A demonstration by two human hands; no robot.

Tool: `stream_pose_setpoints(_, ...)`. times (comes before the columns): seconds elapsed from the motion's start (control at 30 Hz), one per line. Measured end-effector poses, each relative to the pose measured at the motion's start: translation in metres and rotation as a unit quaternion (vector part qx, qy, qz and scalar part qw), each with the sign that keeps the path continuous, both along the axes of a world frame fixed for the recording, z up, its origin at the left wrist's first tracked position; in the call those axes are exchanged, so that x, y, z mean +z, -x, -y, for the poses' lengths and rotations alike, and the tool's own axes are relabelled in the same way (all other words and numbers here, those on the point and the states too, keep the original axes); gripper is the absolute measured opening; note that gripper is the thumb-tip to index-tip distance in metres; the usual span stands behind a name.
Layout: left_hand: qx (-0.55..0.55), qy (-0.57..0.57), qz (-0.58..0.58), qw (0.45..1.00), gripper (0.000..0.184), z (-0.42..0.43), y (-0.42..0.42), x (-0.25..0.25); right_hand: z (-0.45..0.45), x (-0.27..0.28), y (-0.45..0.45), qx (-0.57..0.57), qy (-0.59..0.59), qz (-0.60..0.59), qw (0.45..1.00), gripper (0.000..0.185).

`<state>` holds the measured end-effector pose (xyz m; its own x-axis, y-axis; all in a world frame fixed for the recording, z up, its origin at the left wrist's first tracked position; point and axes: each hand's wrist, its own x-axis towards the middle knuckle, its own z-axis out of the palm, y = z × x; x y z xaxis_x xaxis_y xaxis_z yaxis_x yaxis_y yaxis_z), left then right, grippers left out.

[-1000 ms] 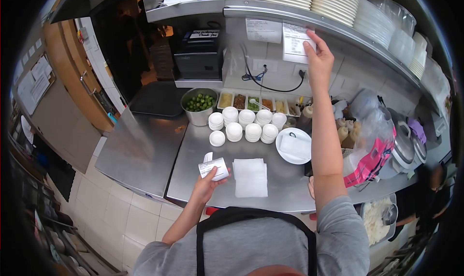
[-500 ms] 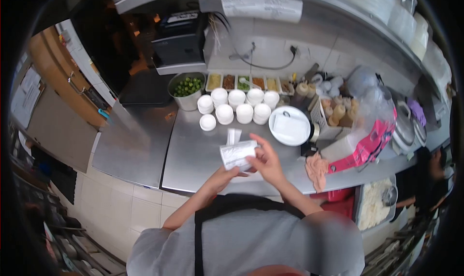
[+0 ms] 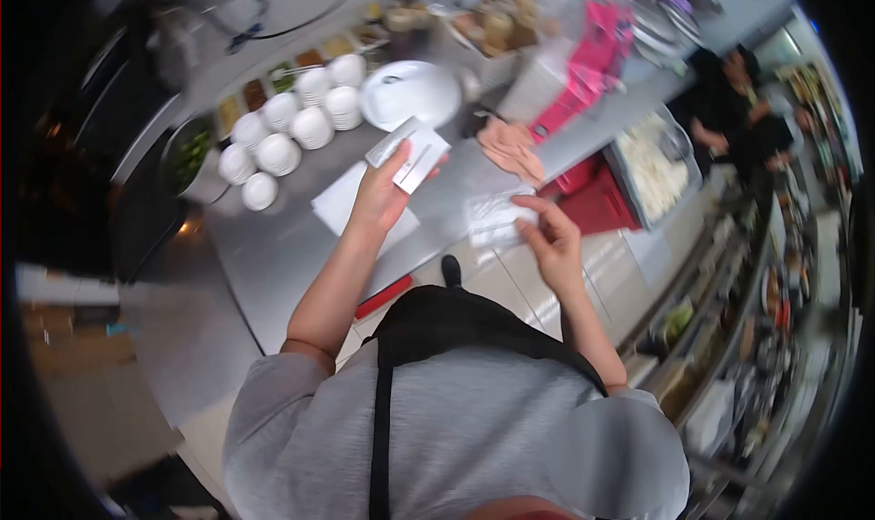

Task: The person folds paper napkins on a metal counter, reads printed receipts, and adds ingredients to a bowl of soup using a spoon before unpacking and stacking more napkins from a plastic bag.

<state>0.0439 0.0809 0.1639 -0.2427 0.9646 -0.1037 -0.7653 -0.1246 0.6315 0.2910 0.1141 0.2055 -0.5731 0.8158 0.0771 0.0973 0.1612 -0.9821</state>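
My left hand (image 3: 381, 196) is closed around a small stack of white printed cards (image 3: 422, 160), held above the steel counter. White paper sheets (image 3: 337, 199) lie on the counter beneath that wrist. Over the counter's front edge, my right hand (image 3: 558, 247) pinches a crumpled clear plastic wrapper (image 3: 492, 217) between thumb and fingers. The two hands are apart. An orange cloth (image 3: 512, 148) lies on the counter between them, farther back. Motion blurs the wrapper, so I cannot tell whether anything is inside it.
Several stacks of white cups (image 3: 312, 128) stand behind my left hand, beside a white round plate (image 3: 442, 87). A pot of green vegetables (image 3: 193, 160) is at the left. On the right are a tub of white food (image 3: 652, 169), a red bin (image 3: 602, 201) and another person (image 3: 725, 101).
My hands have separated: the left keeps the cards, while the right has moved right with the clear wrapper. The view has turned to the right, bringing more of the shelves and person into sight.
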Motion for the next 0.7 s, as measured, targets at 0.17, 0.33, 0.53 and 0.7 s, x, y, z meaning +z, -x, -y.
stream_pose_setpoints(0.17,-0.343,-0.121,-0.287,0.886,0.038,-0.026,-0.121,0.020,0.013,0.003,-0.082,-0.156,-0.023,-0.008,0.987,0.025)
stream_pose_setpoints(0.33,-0.420,-0.091,-0.265,0.863,0.024,-0.044,-0.227,0.037,0.045,0.020,-0.149,-0.349,0.028,-0.078,0.933,0.023)
stream_pose_setpoints(0.53,-0.488,-0.204,-0.340,0.778,0.021,-0.057,-0.385,0.042,0.089,0.011,-0.285,-0.514,-0.028,-0.064,0.855,0.024)
stream_pose_setpoints(0.7,-0.599,-0.286,-0.394,0.635,0.019,-0.033,-0.554,0.040,0.169,-0.002,-0.437,-0.646,-0.092,-0.020,0.757,0.020)
